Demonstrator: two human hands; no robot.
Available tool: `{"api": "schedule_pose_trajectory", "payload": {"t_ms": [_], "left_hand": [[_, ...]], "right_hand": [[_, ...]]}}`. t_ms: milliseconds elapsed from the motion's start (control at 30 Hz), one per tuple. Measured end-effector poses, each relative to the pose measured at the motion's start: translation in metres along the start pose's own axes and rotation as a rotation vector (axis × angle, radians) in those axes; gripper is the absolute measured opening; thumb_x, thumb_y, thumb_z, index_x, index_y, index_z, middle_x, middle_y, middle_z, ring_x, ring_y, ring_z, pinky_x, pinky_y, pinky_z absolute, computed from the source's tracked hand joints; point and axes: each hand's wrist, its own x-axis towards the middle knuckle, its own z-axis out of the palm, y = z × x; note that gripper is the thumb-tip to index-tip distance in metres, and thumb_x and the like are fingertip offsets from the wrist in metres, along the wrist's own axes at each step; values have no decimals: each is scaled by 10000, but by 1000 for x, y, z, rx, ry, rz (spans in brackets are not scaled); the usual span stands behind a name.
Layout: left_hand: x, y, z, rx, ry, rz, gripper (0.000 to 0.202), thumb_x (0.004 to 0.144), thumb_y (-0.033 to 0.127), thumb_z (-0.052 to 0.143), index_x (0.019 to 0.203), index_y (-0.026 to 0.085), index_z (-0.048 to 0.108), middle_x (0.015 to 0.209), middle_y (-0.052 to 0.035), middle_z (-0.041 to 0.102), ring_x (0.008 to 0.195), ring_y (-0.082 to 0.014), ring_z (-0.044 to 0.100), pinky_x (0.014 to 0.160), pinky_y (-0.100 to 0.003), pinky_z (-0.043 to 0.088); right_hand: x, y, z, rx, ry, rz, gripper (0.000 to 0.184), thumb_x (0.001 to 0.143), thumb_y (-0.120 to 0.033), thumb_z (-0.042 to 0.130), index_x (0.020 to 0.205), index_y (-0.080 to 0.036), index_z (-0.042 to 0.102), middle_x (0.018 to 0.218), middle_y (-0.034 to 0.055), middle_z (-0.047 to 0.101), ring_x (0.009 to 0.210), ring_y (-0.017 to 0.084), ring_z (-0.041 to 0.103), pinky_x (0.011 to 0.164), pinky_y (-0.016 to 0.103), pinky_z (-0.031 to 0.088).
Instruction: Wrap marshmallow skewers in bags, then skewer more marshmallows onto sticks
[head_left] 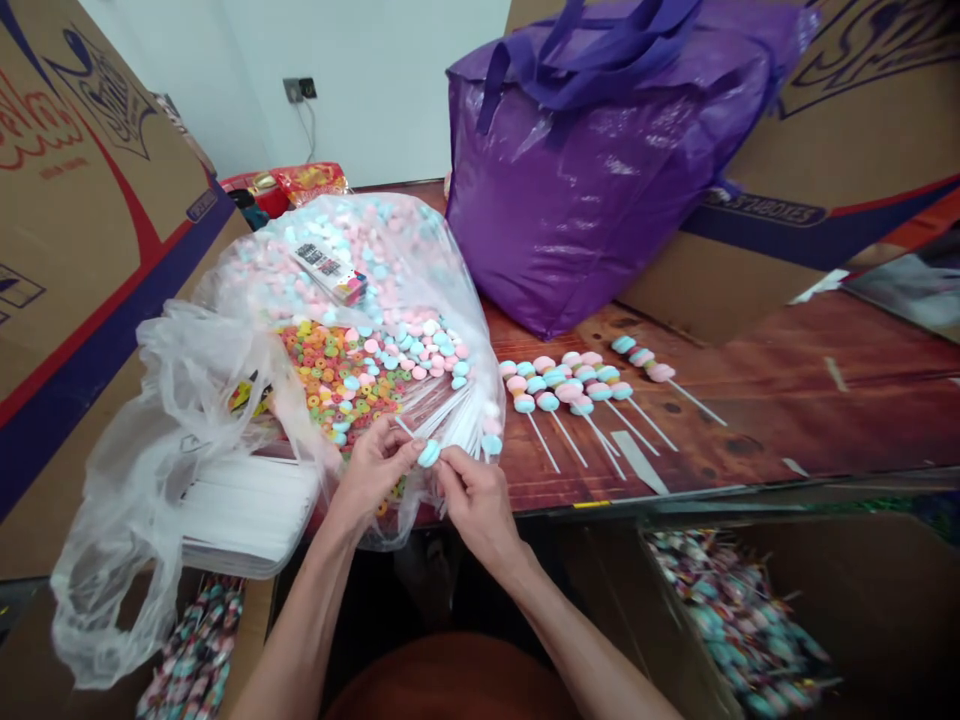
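My left hand [373, 462] is closed in a pinch on a thin white stick at the near edge of the wooden table [787, 400]. My right hand [471, 497] is also pinched, its fingertips at a light blue marshmallow candy [429, 454] on that stick. Just behind my hands lies a clear plastic bag [352, 300] full of pink, white and blue candies and small coloured rings. To the right, several finished candy sticks [581, 385] lie side by side on the table.
A big purple carrier bag [592, 170] stands at the back. Cardboard boxes rise on the left [82, 200] and right [855, 130]. A stack of white sticks in plastic [240, 510] lies left. An open box of wrapped candy sticks [735, 620] sits below right.
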Motion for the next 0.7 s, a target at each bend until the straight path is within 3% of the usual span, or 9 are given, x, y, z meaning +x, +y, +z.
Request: {"api": "schedule_pose_trajectory", "payload": {"t_ms": [67, 167, 233, 333, 400, 533, 700], "left_hand": [[9, -1, 10, 92, 22, 52, 313, 828, 447, 700, 991, 187, 638, 765, -11, 689, 609, -123, 592, 538, -219, 432], [24, -4, 28, 473, 5, 272, 124, 878, 264, 614, 933, 202, 706, 855, -55, 708, 795, -198, 652, 727, -315, 514], [30, -6, 40, 798, -69, 402, 142, 829, 157, 633, 916, 210, 732, 898, -75, 678, 892, -243, 630, 831, -376, 508], [35, -6, 56, 1116, -168, 493, 239, 812, 157, 659, 1037, 205, 725, 993, -107, 609, 998, -289, 569, 884, -421, 491], [37, -5, 66, 1208, -237, 524, 272, 822, 193, 665, 1091, 208, 705, 1045, -112, 573, 1042, -295, 532, 903, -419, 483], [41, -7, 81, 1298, -336, 563, 194, 866, 157, 582, 1017, 207, 694, 1070, -106, 563, 1037, -271, 514, 905, -388, 474], [42, -12, 79, 1151, -253, 525, 216, 919, 127, 485, 993, 198, 675, 1024, -86, 598, 915, -221, 572, 819, -339, 490]], "right_hand": [[-1, 5, -8, 13, 102, 48, 334, 959, -313, 465, 639, -217, 472, 565, -48, 436, 534, 116, 406, 554, 243, 325], [-1, 15, -28, 16, 287, 121, 331, 956, -343, 479, 648, -219, 483, 577, -42, 458, 545, 125, 421, 568, 250, 345], [-3, 22, -42, 38, 368, 153, 325, 948, -360, 507, 656, -217, 494, 590, -37, 474, 560, 129, 431, 578, 253, 353], [-6, 34, -55, 102, 403, 191, 322, 940, -383, 542, 671, -210, 509, 601, -40, 467, 555, 122, 410, 555, 250, 335], [-8, 38, -58, 145, 404, 215, 323, 943, -394, 547, 682, -206, 514, 606, -44, 461, 538, 113, 384, 531, 247, 314], [-9, 40, -56, 177, 413, 210, 341, 944, -394, 551, 665, -205, 502, 601, -44, 450, 536, 108, 365, 513, 244, 295], [-10, 36, -54, 145, 412, 200, 339, 949, -390, 552, 669, -203, 512, 592, -46, 449, 533, 107, 375, 523, 245, 321]]}}
